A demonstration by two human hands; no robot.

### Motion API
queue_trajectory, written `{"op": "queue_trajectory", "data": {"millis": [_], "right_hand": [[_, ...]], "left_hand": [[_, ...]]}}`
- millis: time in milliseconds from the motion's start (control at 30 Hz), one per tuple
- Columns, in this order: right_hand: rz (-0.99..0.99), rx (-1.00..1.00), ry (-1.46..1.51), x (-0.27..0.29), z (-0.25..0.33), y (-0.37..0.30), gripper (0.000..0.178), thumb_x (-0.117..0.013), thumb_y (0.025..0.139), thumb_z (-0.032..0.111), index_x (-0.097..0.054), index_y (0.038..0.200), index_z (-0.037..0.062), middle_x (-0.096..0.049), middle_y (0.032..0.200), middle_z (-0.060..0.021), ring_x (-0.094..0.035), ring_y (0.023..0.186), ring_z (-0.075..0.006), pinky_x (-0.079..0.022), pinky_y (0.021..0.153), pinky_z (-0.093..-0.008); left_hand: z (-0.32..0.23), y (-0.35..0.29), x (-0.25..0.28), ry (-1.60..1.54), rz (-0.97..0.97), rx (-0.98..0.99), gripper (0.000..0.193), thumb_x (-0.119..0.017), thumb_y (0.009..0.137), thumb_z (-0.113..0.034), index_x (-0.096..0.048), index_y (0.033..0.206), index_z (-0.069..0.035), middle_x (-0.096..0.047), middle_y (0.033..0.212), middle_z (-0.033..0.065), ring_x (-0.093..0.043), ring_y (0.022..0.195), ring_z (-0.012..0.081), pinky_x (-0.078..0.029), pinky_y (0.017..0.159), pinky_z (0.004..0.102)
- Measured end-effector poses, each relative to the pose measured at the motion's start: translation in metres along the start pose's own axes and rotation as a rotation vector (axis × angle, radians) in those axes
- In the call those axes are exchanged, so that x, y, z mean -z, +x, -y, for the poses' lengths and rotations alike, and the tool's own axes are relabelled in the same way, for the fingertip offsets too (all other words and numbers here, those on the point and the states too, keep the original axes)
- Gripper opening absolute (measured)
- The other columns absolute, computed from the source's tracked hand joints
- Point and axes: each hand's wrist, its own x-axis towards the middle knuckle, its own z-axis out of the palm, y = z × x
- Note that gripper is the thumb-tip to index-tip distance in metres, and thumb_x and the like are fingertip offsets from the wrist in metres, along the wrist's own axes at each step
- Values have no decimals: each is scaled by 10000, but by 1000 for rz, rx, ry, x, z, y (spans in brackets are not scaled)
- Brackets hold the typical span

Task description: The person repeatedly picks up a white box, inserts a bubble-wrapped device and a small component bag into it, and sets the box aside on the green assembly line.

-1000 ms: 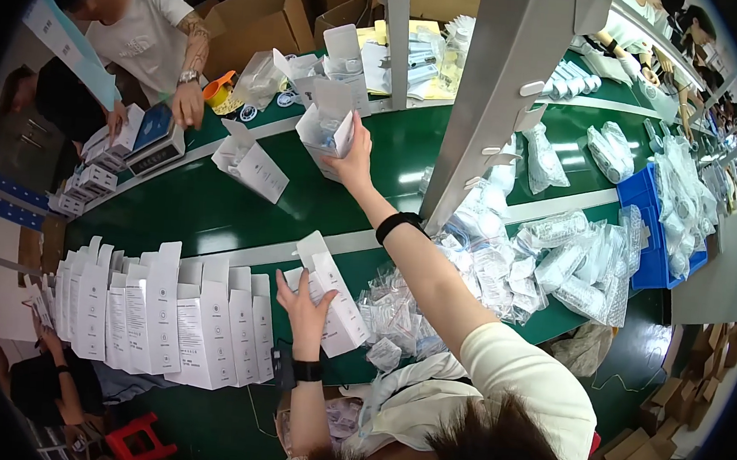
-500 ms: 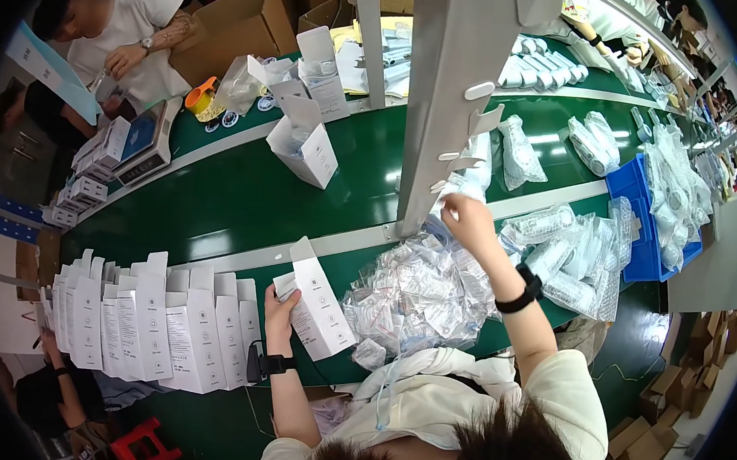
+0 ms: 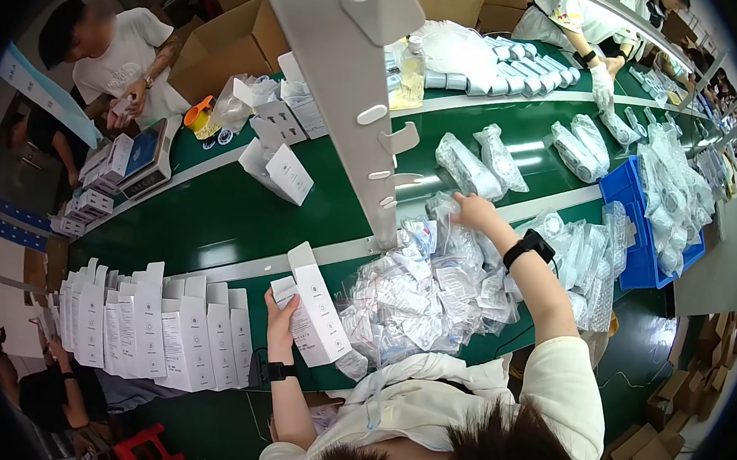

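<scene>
An open-topped white carton (image 3: 315, 316) leans upright at the bench's near side, its flap raised. My left hand (image 3: 280, 320) is closed around its left edge. Further right, my right hand (image 3: 476, 212) reaches over the far edge of a heap of small clear plastic packets (image 3: 419, 298). Its fingers are pinched on a clear plastic bag (image 3: 444, 208) at the top of the heap; what the bag contains cannot be made out. Just beyond that hand, bubble-wrapped devices (image 3: 471, 169) lie on the green belt.
A grey metal post (image 3: 336, 82) rises between my hands. White cartons (image 3: 190, 337) stand in a row at left. Bubble-wrapped packages (image 3: 585, 254) and a blue bin (image 3: 634, 223) are at right. Another open carton (image 3: 277, 172) sits on the belt (image 3: 199, 205). Co-workers work across the belt.
The view has shifted, and the post now appears further left. My right hand has moved from beside the post to the heap's far edge. My left hand keeps its hold on the carton.
</scene>
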Motion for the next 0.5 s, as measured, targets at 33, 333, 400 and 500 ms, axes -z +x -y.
{"op": "queue_trajectory", "data": {"millis": [33,333,400,500], "right_hand": [[-8,-46,-6,2,-10,-6,620,-648,675,429,-462,1202,159,-565,1043,-132,-583,905,-314,-476,774,-393],[-689,156,-55,56,18,52,576,-658,643,469,-544,1137,197,-464,1215,-130,-402,1163,-336,-292,941,-553],[-650,182,-250,42,20,72,530,-650,653,466,-546,1119,236,-426,1248,-135,-331,1195,-376,-194,934,-632],[-330,-150,-127,28,15,82,470,-609,707,421,-503,1139,267,-411,1257,-137,-330,1181,-414,-125,906,-700]], "left_hand": [[-1,-1,-3,30,8,14,630,-657,761,-90,-256,1247,-95,-468,1131,119,-456,1050,228,-378,874,343],[-13,-5,-13,-231,35,-11,685,-613,756,-25,-228,1311,-137,-449,1183,108,-450,1085,252,-379,900,353],[-26,-9,-25,-366,71,-60,664,-573,758,1,-259,1324,-147,-456,1199,102,-456,1095,255,-387,909,355],[-44,-7,-30,-415,93,-120,673,-547,754,20,-265,1338,-157,-458,1212,99,-458,1102,256,-390,913,352]]}}
